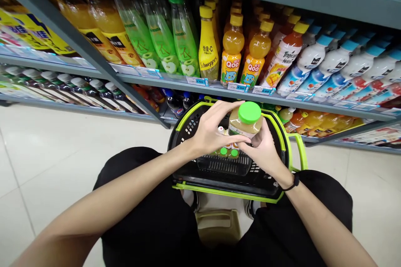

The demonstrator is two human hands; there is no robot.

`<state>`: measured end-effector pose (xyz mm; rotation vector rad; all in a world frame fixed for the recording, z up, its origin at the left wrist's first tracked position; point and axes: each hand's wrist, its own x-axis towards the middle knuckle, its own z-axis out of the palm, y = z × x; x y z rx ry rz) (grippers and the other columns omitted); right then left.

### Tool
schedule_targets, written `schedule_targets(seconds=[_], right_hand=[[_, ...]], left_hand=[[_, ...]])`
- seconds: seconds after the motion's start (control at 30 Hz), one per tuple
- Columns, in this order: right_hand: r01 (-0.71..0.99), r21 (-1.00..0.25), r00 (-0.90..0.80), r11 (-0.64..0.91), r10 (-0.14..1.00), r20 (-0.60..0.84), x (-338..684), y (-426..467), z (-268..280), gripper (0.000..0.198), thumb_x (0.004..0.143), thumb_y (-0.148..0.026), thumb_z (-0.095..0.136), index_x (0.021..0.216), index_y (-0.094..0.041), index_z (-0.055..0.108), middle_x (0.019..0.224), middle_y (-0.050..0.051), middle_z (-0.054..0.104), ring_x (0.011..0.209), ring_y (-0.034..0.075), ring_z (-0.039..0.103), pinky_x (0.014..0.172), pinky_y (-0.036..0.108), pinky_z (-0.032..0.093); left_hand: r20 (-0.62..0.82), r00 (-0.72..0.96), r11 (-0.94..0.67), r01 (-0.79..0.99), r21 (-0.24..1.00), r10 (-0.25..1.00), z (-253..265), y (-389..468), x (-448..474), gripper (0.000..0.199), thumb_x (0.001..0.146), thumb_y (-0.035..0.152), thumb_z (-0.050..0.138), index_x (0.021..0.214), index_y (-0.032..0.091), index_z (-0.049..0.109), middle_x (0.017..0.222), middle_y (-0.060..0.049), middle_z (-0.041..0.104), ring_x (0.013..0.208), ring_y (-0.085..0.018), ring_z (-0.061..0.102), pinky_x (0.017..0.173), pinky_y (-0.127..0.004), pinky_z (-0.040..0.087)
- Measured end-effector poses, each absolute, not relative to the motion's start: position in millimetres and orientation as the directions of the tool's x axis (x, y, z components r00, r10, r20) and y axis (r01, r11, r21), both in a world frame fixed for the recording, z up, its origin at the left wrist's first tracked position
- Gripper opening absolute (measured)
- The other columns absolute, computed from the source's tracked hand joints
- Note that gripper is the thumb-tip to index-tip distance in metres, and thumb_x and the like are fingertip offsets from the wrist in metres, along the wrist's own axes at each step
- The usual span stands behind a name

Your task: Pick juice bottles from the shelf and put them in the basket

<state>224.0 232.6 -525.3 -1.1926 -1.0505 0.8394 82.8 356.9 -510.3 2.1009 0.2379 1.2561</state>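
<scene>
Between my two hands is a clear bottle with a green cap [246, 119], filled with something pale yellow-brown and tilted toward me. My left hand [214, 127] grips its left side, with the thumb across the front. Around the right and lower side, my right hand [261, 148] is closed, its fingers partly hidden behind the bottle. Both hands are above a black shopping basket [228, 190] with lime-green trim, which sits between my knees. Inside the basket lie small bottles with green caps [223, 152], partly covered by my hands.
Ahead stands a grey shelf [219, 87] lined with drinks: green apple bottles [184, 37], a yellow Schweppes bottle [208, 46], Qoo bottles [232, 50] and white blue-capped bottles [316, 56]. A lime-green basket handle [301, 152] sticks out at the right. A beige stool [217, 223] is beneath me.
</scene>
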Motion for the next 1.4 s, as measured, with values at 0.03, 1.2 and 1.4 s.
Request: schedule_targets(seconds=[0.03, 1.2, 1.4], right_hand=[[-0.026, -0.982, 0.307, 0.190, 0.936, 0.173, 224, 233, -524, 0.061, 0.079, -0.018, 0.083, 0.130, -0.023, 0.051, 0.137, 0.011, 0.063, 0.126, 0.023, 0.064, 0.110, 0.040, 0.057], [-0.519, -0.853, 0.297, -0.060, 0.923, -0.245, 223, 236, -506, 0.050, 0.095, -0.056, 0.056, 0.127, -0.019, 0.065, 0.101, 0.009, 0.076, 0.085, 0.024, 0.074, 0.051, 0.028, 0.059], [-0.139, -0.989, 0.425, -0.058, 0.898, -0.113, 226, 236, -520, 0.068, 0.081, -0.049, 0.083, 0.135, -0.020, 0.055, 0.124, 0.013, 0.072, 0.087, 0.025, 0.074, 0.051, 0.031, 0.062]], left_hand=[[0.706, 0.514, -0.750, -0.170, 0.640, 0.486, -512, 356, 84, 0.077, 0.075, 0.050, 0.094, 0.139, 0.018, 0.064, 0.127, -0.014, 0.072, 0.111, -0.028, 0.067, 0.101, -0.041, 0.053], [0.441, 0.762, -0.504, -0.175, 0.846, 0.475, -515, 362, 84, 0.051, 0.107, 0.047, 0.057, 0.148, 0.017, 0.054, 0.133, -0.016, 0.063, 0.122, -0.024, 0.062, 0.100, -0.039, 0.058], [0.303, 0.786, -0.375, -0.098, 0.922, 0.540, -526, 372, 88, 0.065, 0.105, 0.053, 0.059, 0.155, 0.015, 0.044, 0.141, -0.018, 0.063, 0.127, -0.027, 0.064, 0.106, -0.044, 0.056]])
